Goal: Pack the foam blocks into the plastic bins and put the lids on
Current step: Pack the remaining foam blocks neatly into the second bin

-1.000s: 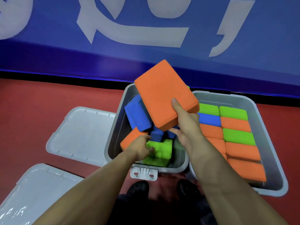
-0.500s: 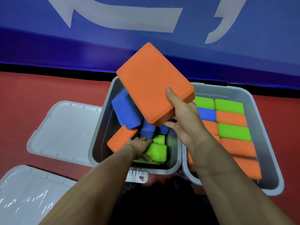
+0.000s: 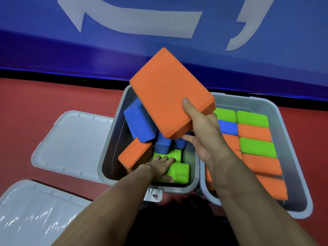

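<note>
My right hand (image 3: pixel 204 132) holds a large orange foam block (image 3: pixel 166 96) tilted above the left grey bin (image 3: pixel 106 157), thumb on its top face, fingers underneath. My left hand (image 3: pixel 159 167) reaches down into that bin and grips a green block (image 3: pixel 179 172) at the near end, fingers over its far side and thumb along its near side. Jumbled in the same bin are blue blocks (image 3: pixel 138 123) and a smaller orange block (image 3: pixel 134 157). The right bin (image 3: pixel 291 157) holds neat rows of green, orange and blue blocks.
Two pale grey lids lie on the red floor to the left, one (image 3: pixel 71 142) beside the left bin and one (image 3: pixel 35 210) nearer me. A blue wall with white markings (image 3: pixel 142 20) stands just behind the bins. The bins touch side by side.
My right hand has kept the large orange block aloft over the left bin. My left hand has shifted lower in the bin onto the near green block. The view has drifted slightly.
</note>
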{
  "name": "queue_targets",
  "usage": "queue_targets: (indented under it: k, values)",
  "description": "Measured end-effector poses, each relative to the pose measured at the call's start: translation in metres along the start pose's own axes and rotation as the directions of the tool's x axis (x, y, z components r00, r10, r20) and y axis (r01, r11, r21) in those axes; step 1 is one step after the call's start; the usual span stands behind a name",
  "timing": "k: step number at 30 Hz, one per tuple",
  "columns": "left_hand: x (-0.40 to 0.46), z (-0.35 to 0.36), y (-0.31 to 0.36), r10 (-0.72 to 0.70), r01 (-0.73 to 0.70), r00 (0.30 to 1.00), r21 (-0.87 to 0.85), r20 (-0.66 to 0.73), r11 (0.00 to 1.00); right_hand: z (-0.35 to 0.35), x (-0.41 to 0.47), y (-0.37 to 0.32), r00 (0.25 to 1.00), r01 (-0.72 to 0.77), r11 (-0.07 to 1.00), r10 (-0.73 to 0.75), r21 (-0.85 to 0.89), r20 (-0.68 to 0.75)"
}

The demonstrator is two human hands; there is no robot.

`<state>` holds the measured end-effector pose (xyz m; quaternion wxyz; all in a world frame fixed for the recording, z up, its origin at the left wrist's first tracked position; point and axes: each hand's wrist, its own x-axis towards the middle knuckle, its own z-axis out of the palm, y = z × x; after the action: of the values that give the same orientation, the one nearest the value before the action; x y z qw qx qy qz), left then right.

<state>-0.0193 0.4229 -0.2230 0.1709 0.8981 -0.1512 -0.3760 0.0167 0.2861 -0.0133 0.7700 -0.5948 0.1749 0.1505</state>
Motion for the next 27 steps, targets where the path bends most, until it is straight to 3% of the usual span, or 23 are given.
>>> queue_targets:
  k: [4,7,11,14,17,19,24,27]
  values:
    - [-0.001,0.003,-0.006,0.007,-0.008,1.0,-0.02,-0.026,1.0,0.001,0.0,0.001,1.0,0.014,1.0,-0.014,0.003,0.015]
    - [-0.009,0.001,-0.013,-0.02,0.013,0.988,-0.044,-0.155,0.999,0.002,0.0,0.002,1.0,0.021,1.0,-0.021,0.0,0.019]
    - [-0.028,-0.01,-0.037,0.005,-0.019,0.864,-0.023,-0.503,1.0,0.006,0.001,0.004,1.0,0.007,1.0,-0.007,0.024,-0.006]
    - [-0.046,-0.006,-0.063,-0.104,0.123,0.775,-0.012,-0.624,0.992,0.01,0.002,0.007,1.0,-0.015,1.0,0.015,0.023,-0.003]
    - [-0.053,0.0,-0.073,-0.377,0.369,0.711,-0.141,-0.593,0.919,0.014,0.003,0.009,1.0,-0.026,1.0,0.026,-0.003,-0.006]
    - [-0.051,0.0,-0.074,-0.502,0.432,0.685,-0.261,-0.527,0.864,0.016,0.004,0.01,1.0,-0.024,1.0,0.024,-0.017,-0.013]
    - [-0.038,-0.003,-0.073,-0.572,0.415,0.638,-0.395,-0.516,0.82,0.015,0.006,0.015,1.0,-0.008,0.998,0.007,-0.061,-0.017]
    - [-0.035,-0.001,-0.076,-0.559,0.433,0.641,-0.353,-0.527,0.829,0.014,0.006,0.016,1.0,-0.002,0.995,0.0,-0.099,-0.019]
